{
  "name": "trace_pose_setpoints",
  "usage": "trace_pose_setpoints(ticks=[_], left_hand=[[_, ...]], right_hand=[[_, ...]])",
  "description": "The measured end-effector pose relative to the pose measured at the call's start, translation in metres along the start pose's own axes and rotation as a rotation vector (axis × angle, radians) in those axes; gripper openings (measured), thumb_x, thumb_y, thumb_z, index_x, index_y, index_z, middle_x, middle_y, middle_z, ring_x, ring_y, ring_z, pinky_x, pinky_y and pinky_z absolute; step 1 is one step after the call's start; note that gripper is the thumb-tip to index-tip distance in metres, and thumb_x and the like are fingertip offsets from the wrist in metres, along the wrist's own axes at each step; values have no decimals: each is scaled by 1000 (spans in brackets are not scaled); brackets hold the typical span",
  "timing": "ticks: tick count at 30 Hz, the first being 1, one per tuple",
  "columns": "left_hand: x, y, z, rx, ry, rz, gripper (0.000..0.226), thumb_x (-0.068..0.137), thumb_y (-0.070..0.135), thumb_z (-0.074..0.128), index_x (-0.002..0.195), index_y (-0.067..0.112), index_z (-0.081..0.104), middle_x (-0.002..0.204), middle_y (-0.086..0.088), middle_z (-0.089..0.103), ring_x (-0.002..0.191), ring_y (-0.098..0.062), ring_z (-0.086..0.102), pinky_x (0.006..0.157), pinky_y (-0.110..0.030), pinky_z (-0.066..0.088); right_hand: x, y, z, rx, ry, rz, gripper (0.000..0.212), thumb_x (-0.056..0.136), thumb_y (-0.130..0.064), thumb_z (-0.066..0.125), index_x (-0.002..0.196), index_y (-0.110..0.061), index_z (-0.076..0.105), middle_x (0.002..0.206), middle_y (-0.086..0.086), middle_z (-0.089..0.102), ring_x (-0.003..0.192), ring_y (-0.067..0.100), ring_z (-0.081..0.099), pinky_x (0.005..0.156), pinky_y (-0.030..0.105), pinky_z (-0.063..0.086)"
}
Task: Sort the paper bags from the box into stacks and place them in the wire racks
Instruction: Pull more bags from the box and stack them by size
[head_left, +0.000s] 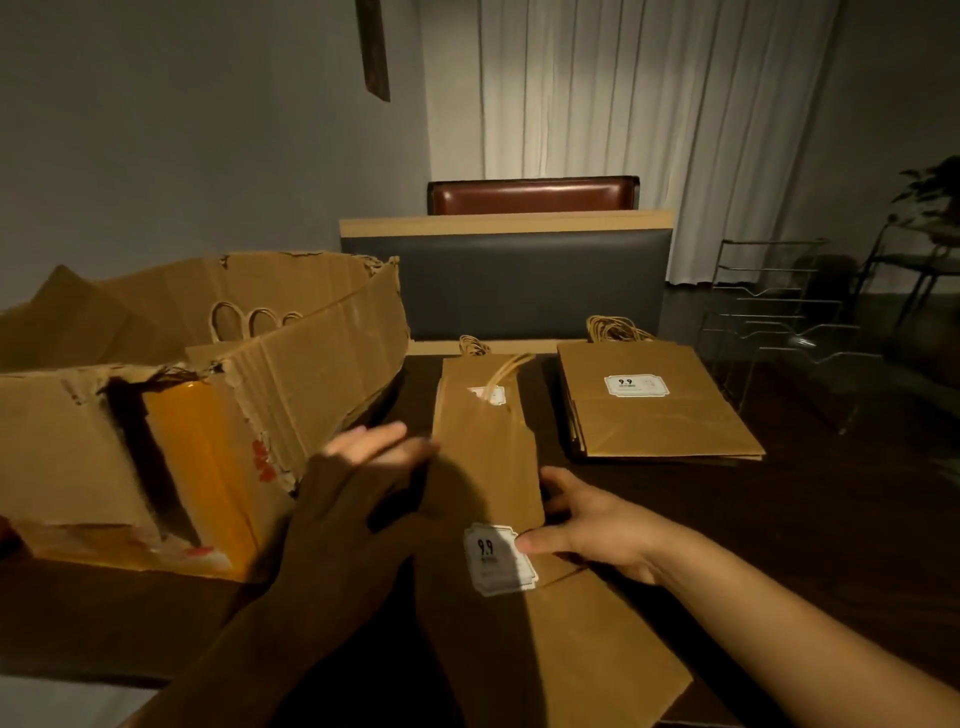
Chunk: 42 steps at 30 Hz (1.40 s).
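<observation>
A narrow brown paper bag (493, 483) with a white "9.9" label is held between both hands above the table. My left hand (353, 499) grips its left edge, fingers reaching forward. My right hand (587, 525) pinches its right edge next to the label. Under it lies another brown bag (582, 654). Behind stands a stack of narrow bags (483, 384) with twisted handles, and to its right a stack of wide bags (654, 405) with a label. The torn cardboard box (218, 395) at left has bag handles showing inside. The wire racks (779, 322) stand at the far right.
A dark wooden table (831, 545) carries everything. A grey padded bench back (519, 280) and a brown chair (530, 195) sit behind it. White curtains hang at the back. A plant and a metal stand are at the far right edge.
</observation>
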<state>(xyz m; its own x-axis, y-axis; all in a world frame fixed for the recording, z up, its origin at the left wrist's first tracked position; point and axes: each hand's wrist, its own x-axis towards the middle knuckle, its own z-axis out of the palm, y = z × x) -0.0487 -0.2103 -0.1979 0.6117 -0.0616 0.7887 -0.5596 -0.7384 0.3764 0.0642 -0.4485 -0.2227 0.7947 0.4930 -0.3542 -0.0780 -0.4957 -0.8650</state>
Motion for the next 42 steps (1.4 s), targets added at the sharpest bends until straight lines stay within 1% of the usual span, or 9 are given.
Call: trace_pose_setpoints(ticks=[3,6,10,13,18,27,33,38,42], left_hand=[[45,16,13,-35,231,-68,50,72,34,73,117,44,54,131,9,46,122,18,33,101,-1,25],[85,17,36,-139,189,-103,47,77,11,79,115,33,61,132,16,41,115,27,32,92,6,26],[122,-12,112,-341,-51,-463,36,101,37,42,137,34,48,126,6,58,111,6,54,100,-17,43],[146,-25,171,-481,-334,-792,49,98,50,39,140,23,45,139,0,54,126,-16,50,113,-40,34],[166,-35,236,-580,-560,-1104,75,91,46,59,150,14,26,148,-1,42,133,-22,42,110,-36,32],[191,-74,269,-879,-466,-1448,34,86,21,69,118,11,61,111,-12,69,101,-29,65,77,-42,54],[186,-66,255,-1005,-672,-1358,52,75,15,78,124,12,61,112,-18,71,105,-34,67,97,-53,48],[156,-39,219,-1067,-493,-1022,57,78,-2,72,124,25,55,114,-11,71,107,-33,67,97,-57,47],[120,-14,181,-1009,-410,-740,72,76,7,75,137,25,43,123,-2,67,114,-21,63,104,-46,44]], right_hand=[[-4,12,-16,357,-64,-44,50,87,-9,70,134,-14,54,106,9,70,85,15,62,64,25,41],[-12,4,-55,692,112,-163,33,94,6,50,124,-5,61,100,15,72,78,19,69,63,29,57],[-11,-26,-146,358,711,-167,36,97,-1,53,129,-18,60,102,3,70,73,11,69,55,22,54],[16,-32,-212,62,883,-81,41,97,-4,55,137,-15,53,105,4,65,82,16,65,62,26,53],[75,-1,-250,-347,610,262,22,90,-17,66,110,-14,59,109,9,63,94,22,62,82,34,53],[79,32,-227,-275,601,317,85,85,-49,70,149,-13,28,148,11,44,133,30,46,107,42,40],[49,28,-193,-36,724,171,82,85,-42,72,148,-7,33,148,11,45,128,25,49,99,34,44],[18,45,-172,506,593,-5,82,65,-40,86,134,-17,47,116,3,67,100,21,67,85,37,56],[-1,47,-147,539,671,-224,53,72,-25,83,119,-21,59,104,1,75,92,18,74,76,31,59]])
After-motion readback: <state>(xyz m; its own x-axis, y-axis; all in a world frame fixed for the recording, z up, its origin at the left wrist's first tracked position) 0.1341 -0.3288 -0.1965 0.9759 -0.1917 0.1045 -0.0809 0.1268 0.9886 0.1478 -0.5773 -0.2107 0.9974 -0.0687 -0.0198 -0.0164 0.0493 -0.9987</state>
